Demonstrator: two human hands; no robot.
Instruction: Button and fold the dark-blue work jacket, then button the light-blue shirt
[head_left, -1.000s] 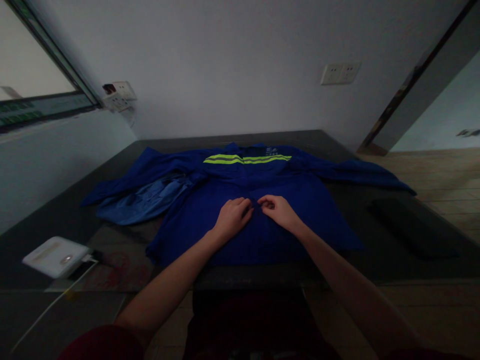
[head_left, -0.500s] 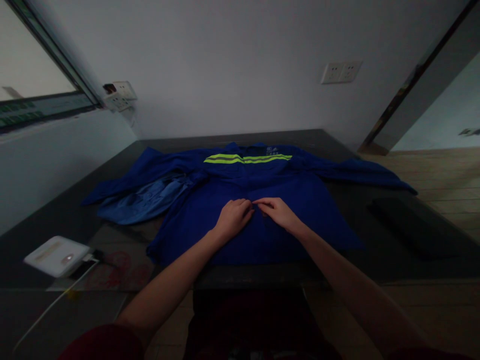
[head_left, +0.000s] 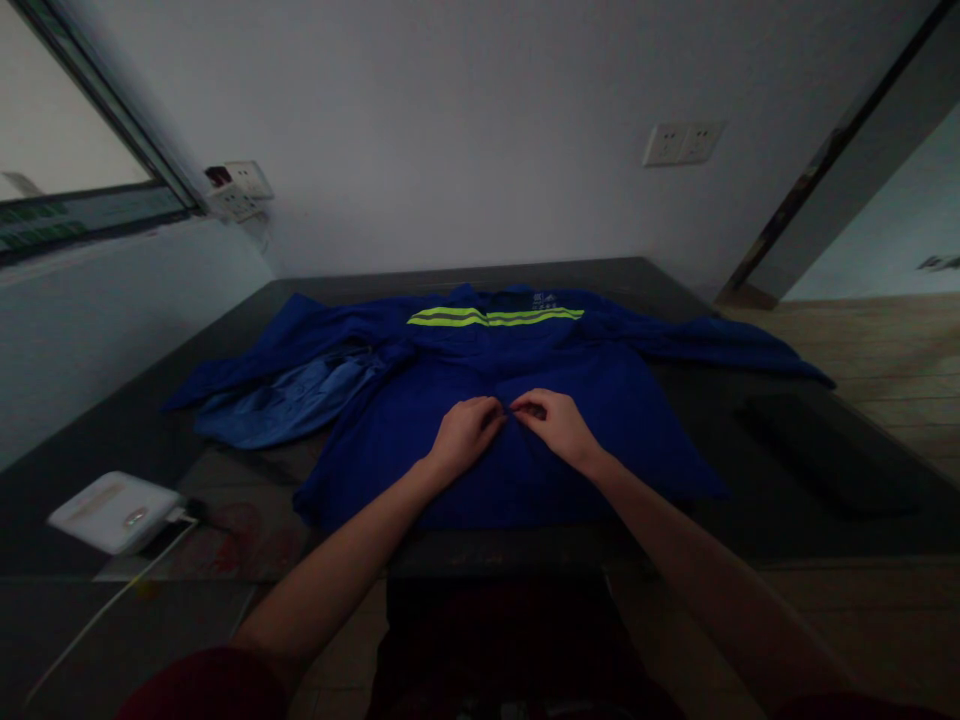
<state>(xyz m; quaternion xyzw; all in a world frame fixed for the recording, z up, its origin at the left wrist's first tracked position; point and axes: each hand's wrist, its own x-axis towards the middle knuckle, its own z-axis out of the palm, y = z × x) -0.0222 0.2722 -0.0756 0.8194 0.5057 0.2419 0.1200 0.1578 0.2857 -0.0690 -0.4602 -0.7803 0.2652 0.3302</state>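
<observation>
A blue work jacket [head_left: 592,410] with yellow-green reflective stripes across its chest lies spread front side up, collar away from me and sleeves out to both sides. My left hand [head_left: 468,432] pinches the cloth at the front opening, just left of the middle line. Facing it, my right hand [head_left: 556,424] has thumb and fingertips closed on the opposite front edge. The fingertips of both hands almost meet. Whether a button or other fastener sits between them is too dark and small to see.
The jacket rests on a dark table [head_left: 525,552]. A lighter blue cloth [head_left: 289,405] lies by the left sleeve. At left is a white device [head_left: 112,512] with a white cable [head_left: 97,620]. A black folded item [head_left: 825,455] lies at right. Behind stands a wall with sockets [head_left: 682,144].
My right hand has shifted slightly and its fingers have curled from a flatter pose into a pinch on the front edge. My left hand stays nearly in place.
</observation>
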